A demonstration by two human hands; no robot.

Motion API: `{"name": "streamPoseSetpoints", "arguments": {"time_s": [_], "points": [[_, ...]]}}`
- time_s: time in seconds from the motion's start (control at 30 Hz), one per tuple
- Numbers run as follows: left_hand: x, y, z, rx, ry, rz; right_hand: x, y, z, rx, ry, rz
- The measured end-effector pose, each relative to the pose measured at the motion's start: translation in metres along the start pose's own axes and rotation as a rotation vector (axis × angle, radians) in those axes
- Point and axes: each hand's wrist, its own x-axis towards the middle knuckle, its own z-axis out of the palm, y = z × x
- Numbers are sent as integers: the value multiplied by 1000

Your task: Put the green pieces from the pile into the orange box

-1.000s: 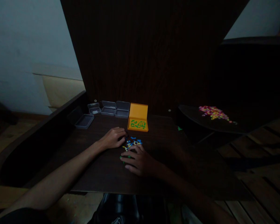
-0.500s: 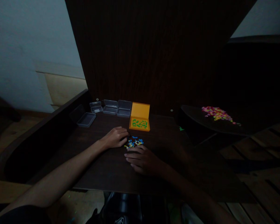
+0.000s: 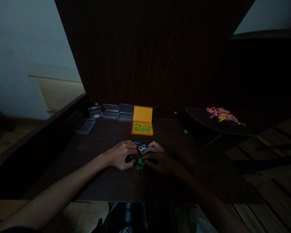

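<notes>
A small heap of coloured plastic pieces (image 3: 141,148), blue, yellow and green, lies on the dark wooden table (image 3: 106,181). My left hand (image 3: 121,156) curls against its left side and my right hand (image 3: 158,158) against its right, so the two cup the heap between them. A few green pieces (image 3: 140,163) show between my fingertips. Just beyond stands an open orange box (image 3: 142,124) with green pieces in its tray. The light is dim and the fingertips are hard to make out.
Several clear plastic cases (image 3: 111,112) sit open along the table's back left, one (image 3: 84,126) nearer the left rail. A dark round surface at the right carries a scatter of pink and yellow pieces (image 3: 221,114). One green piece (image 3: 185,131) lies near it.
My right hand has come up from the near side to the heap's right. My left hand has slid closer, and the heap is now pressed tighter between the two.
</notes>
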Motion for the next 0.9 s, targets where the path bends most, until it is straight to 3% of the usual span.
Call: {"name": "streamPoseSetpoints", "arguments": {"time_s": [0.13,0.33,0.53,0.9], "points": [[2,7,4,-31,-61,24,2,9,-7,31,-31,5],[3,12,7,13,-53,-4,3,20,-11,133,-66,-29],[2,15,9,49,-64,5,-9,21,-4,180,-5,22],[2,23,17,-19,-48,9,-19,24,10,235,-31,-37]]}}
